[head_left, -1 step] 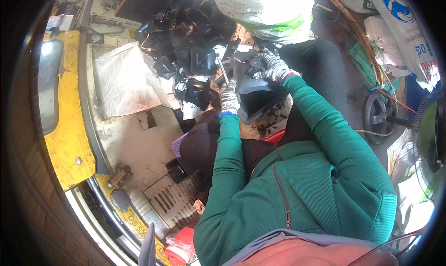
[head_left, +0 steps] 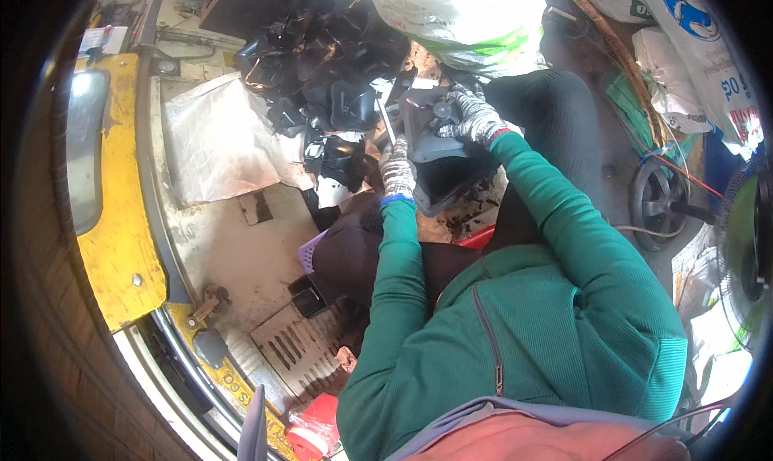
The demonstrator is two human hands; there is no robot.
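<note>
head view: the dark part [head_left: 439,148] is between the two gloved hands, in front of the person's lap. its long axis runs away from the body, leaning a little to the left at the far side; the narrower end points away, the broad, hollow-looking end toward the lap. a round knob [head_left: 444,110] stands on its far right.

the left hand [head_left: 397,173], at the part's left edge, is closed around a thin pale tool [head_left: 385,121] that sticks out past the fingers, tip away from the person. the right hand [head_left: 477,121] has its fingers curled, pinching the part by the knob.

beyond the part and to its left is a heap [head_left: 314,58] of black pieces. beyond it lies a white sack [head_left: 459,18], contents hidden. a purple basket [head_left: 307,253], left of the part and nearer the person, is mostly covered by a leg; its inside cannot be seen. farther that way sits a red tub [head_left: 310,443] with clear plastic over it, contents unclear.
</note>
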